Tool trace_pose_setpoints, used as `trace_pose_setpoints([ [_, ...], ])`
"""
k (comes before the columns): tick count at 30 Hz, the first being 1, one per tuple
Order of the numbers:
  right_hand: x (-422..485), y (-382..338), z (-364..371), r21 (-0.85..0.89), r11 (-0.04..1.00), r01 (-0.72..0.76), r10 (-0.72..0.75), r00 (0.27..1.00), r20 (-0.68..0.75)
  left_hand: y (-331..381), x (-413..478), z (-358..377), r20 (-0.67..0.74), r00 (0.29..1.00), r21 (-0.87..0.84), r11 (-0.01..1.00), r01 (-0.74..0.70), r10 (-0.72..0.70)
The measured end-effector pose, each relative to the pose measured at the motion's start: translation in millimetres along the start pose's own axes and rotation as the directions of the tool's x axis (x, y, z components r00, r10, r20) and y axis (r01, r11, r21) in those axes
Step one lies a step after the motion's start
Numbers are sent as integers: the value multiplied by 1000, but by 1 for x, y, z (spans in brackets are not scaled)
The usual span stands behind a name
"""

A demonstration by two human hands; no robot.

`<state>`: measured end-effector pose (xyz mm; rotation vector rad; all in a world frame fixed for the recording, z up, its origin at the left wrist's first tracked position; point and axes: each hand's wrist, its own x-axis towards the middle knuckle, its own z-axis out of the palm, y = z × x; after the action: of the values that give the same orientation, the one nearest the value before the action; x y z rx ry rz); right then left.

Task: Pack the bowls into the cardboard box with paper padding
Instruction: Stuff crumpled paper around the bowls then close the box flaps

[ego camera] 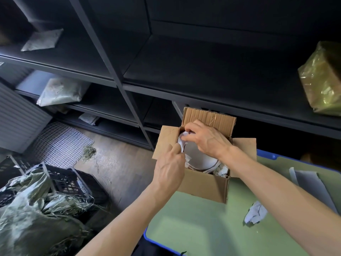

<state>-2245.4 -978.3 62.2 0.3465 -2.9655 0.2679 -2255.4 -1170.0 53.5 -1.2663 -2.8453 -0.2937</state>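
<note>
head view – left hand (168,167) and right hand (204,137) both pinch crumpled paper (182,143) over bowls (201,157) in cardboard box (203,183)

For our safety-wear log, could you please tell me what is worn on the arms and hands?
Nothing is worn that shows: the left hand and right hand are ungloved, both forearms are bare to the picture's edge with no sleeve in view, and no watch, bracelet or ring can be seen.

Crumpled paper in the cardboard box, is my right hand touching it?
Touching. The head view shows the right hand pinching the crumpled paper inside the cardboard box.
</note>
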Motion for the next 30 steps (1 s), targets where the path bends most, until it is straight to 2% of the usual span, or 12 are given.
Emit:
trace_pose_setpoints([
  [3,4,2,-1,1,1000,18,-18,1000,-4,-1,-1,-6,-42,997,-17,998,-58,57],
  [6,7,0,1,-22,1000,12,-11,999,38,-1,0,-19,-67,989,80,989,-127,132],
  [12,4,-6,3,-110,994,-12,12,1000,1,-10,-12,-9,-49,992,94,990,-110,115],
  [16,12,-7,1,-136,990,30,-23,998,57,-13,-9,-6,-41,992,62,991,-115,117],
  [23,2,-17,11,-17,997,-77,78,993,89,-12,-9,-4,-61,988,34,989,-142,144],
  [27,-18,-22,11,-45,993,-110,112,992,58,-11,-11,-4,-22,991,42,990,-132,133],
  [30,-29,-25,10,-109,988,-113,111,993,-28,-10,-9,-5,3,992,41,991,-125,125],
])
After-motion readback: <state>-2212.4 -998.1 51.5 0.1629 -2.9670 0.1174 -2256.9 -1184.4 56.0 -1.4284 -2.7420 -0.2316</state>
